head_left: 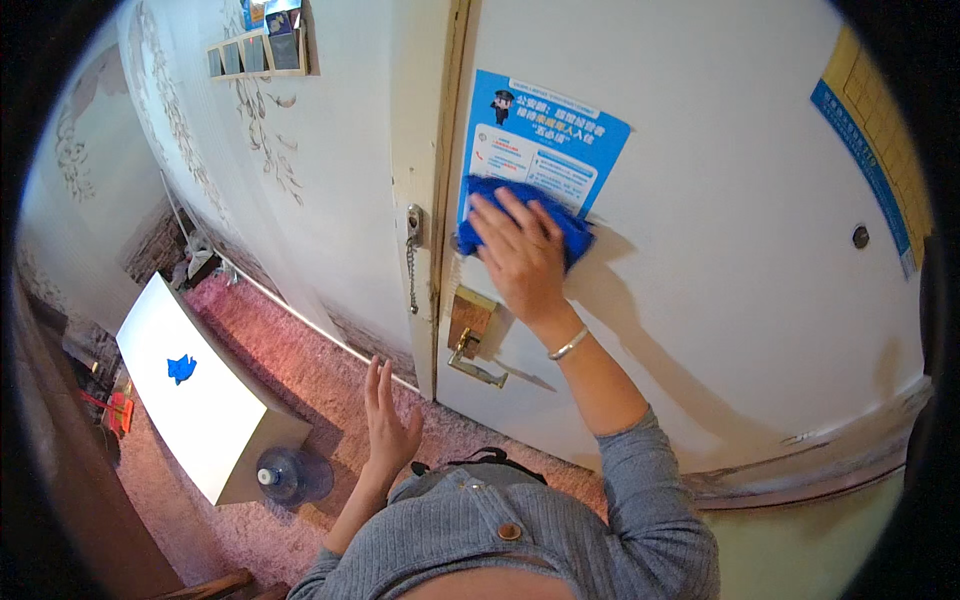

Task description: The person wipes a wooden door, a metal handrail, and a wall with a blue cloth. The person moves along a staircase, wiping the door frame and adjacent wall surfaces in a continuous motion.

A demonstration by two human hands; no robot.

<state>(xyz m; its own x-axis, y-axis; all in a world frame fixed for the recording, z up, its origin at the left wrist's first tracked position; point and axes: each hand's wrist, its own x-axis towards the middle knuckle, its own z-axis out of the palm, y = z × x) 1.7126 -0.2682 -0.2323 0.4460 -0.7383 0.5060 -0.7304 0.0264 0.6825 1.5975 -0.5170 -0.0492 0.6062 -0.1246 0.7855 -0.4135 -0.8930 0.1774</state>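
Observation:
My right hand (523, 251) presses a blue cloth (574, 229) flat against a white door (720, 225). The cloth covers the lower part of a blue-and-white printed poster (551, 124) stuck on the door. Below that hand sits a brass-coloured lever handle (477, 367) on its lock plate (472, 315). My left hand (391, 420) hangs low near the door's edge, holding nothing, with its fingers apart. A door chain (411, 270) dangles from the frame (420, 150) above it.
On the pink carpet (247, 307) stands a white table (187, 390) bearing a second blue cloth (181, 368). Beside it is a large plastic water bottle (289, 478). Light switches (255, 56) are on the left wall. A peephole (860, 237) and a yellow-and-blue poster (877, 142) are at right.

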